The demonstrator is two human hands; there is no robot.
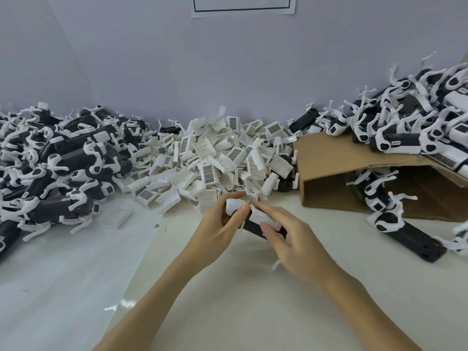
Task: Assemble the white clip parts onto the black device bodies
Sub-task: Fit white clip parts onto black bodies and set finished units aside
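Cardboard box [329,158] on its side, black-and-white devices [377,196] inside.

The light is bright, even and cool, with a faint bluish cast on the wall [152,59]. Shadows on the desk [240,300] are soft and pale, deepest inside the open cardboard box [359,158]. A small glare patch shines near the desk's seam. The wide lens bows the edges outward. Fingertips look slightly motion-blurred; the side piles soften.
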